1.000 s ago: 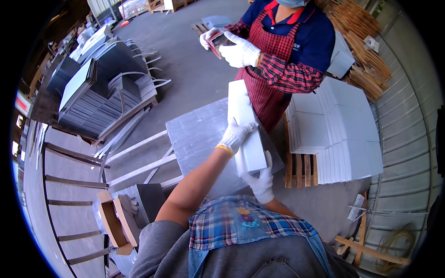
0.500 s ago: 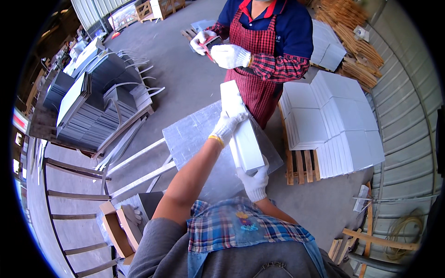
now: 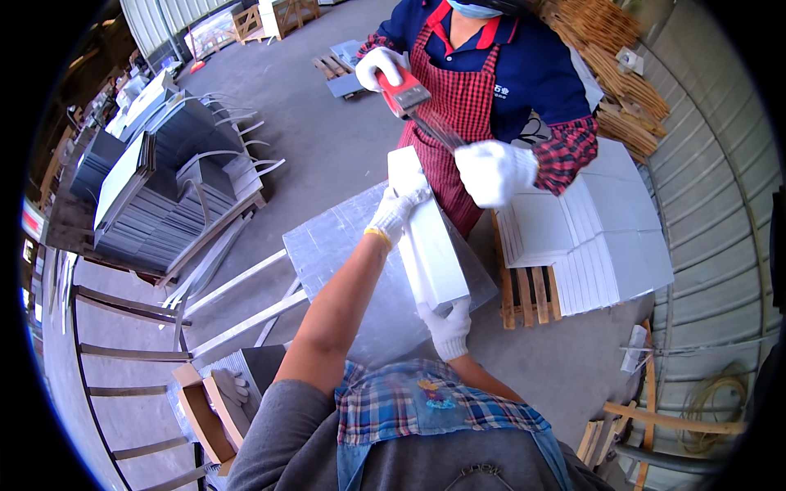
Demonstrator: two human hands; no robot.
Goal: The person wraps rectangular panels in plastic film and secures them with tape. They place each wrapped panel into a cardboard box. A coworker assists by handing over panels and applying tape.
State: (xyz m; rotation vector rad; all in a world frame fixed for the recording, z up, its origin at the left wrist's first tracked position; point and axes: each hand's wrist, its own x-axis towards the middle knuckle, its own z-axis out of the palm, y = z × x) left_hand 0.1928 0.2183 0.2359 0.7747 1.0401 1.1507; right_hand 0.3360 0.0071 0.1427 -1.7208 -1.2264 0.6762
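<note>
White block [image 3: 434, 255], long axis pointing away, slightly leftward, left grip [image 3: 396, 213], right grip [image 3: 448, 329] clasping it

An industrial workshop — stacked slabs [image 3: 155, 225], wooden pallet [image 3: 525, 296], ribbed wall [image 3: 706, 214].

Left hand [image 3: 395, 213] on long white block [image 3: 435, 254], right hand [image 3: 449, 329] at near end; co-worker [image 3: 454, 98] opposite holding red tool [image 3: 395, 96].

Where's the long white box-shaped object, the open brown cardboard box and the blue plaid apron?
Long white box-shaped object [image 3: 435, 252]: head view, upper face.
Open brown cardboard box [image 3: 201, 417]: head view, inner side.
Blue plaid apron [image 3: 467, 412]: head view, bib.
</note>
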